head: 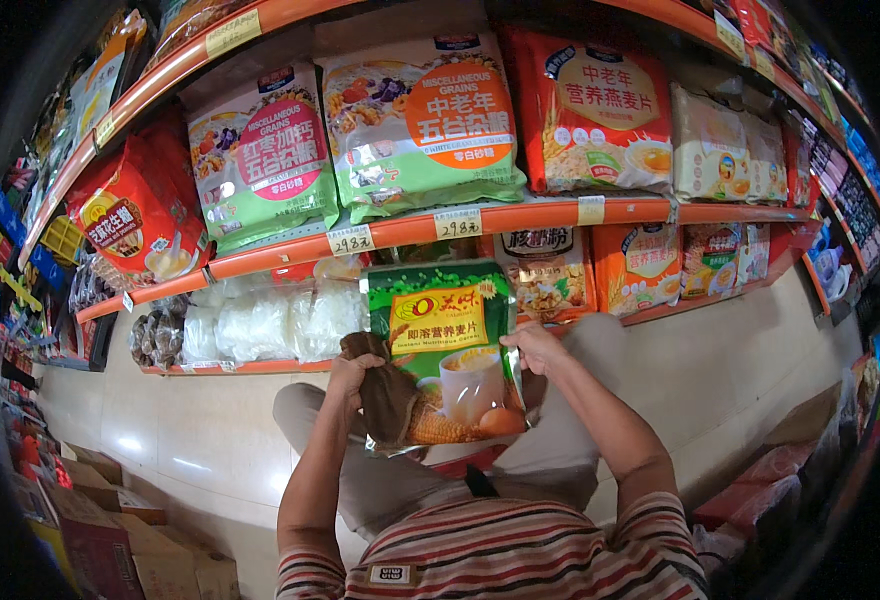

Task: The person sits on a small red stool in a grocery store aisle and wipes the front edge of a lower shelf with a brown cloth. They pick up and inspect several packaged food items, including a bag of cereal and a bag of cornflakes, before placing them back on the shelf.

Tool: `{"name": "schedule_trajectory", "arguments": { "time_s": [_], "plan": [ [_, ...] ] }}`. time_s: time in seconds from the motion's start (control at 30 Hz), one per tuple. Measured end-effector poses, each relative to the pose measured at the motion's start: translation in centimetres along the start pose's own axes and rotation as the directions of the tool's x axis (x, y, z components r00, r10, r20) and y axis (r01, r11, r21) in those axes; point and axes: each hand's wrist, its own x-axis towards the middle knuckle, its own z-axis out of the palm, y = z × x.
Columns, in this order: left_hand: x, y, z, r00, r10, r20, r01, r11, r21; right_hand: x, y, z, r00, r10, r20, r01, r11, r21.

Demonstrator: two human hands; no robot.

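A green packet of instant cereal is held upright in front of my lap, its printed front with a cup, corn and an egg facing me. My right hand pinches its right edge. My left hand grips a brown cloth, which hangs over the packet's lower left side. Whether the left fingers also hold the packet's edge behind the cloth cannot be told. The lower shelf, with an orange packet of walnut powder on it, lies just beyond the packet.
Large bags of mixed grains and a red oatmeal bag stand on the shelf above, behind an orange shelf edge. Clear bags of white goods sit low on the left. Cardboard boxes stand on the tiled floor behind me at left.
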Motion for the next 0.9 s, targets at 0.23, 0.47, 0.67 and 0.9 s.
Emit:
{"name": "schedule_trajectory", "arguments": {
  "time_s": [0.23, 0.47, 0.67, 0.9],
  "plan": [
    [6.0, -1.4, -0.5, 0.991, 0.055, -0.124, -0.045, 0.995, 0.084, 4.7, -1.5, 0.8, 0.995, 0.07, -0.073, -0.068, 0.997, 0.027],
    [14.9, 0.5, -0.2, 0.953, 0.299, -0.04, -0.296, 0.953, 0.066, 15.5, -2.7, 0.4, 0.994, -0.028, -0.109, 0.011, 0.989, -0.149],
    [19.3, -0.5, 0.6, 0.955, 0.287, -0.075, -0.274, 0.949, 0.154, 22.8, -0.2, -0.8, 0.924, -0.037, -0.381, -0.035, 0.983, -0.182],
    [22.5, -2.5, -1.0, 0.952, 0.272, -0.14, -0.263, 0.962, 0.08, 20.0, -4.0, 1.6, 0.937, 0.03, -0.348, -0.027, 1.0, 0.014]
  ]
}}
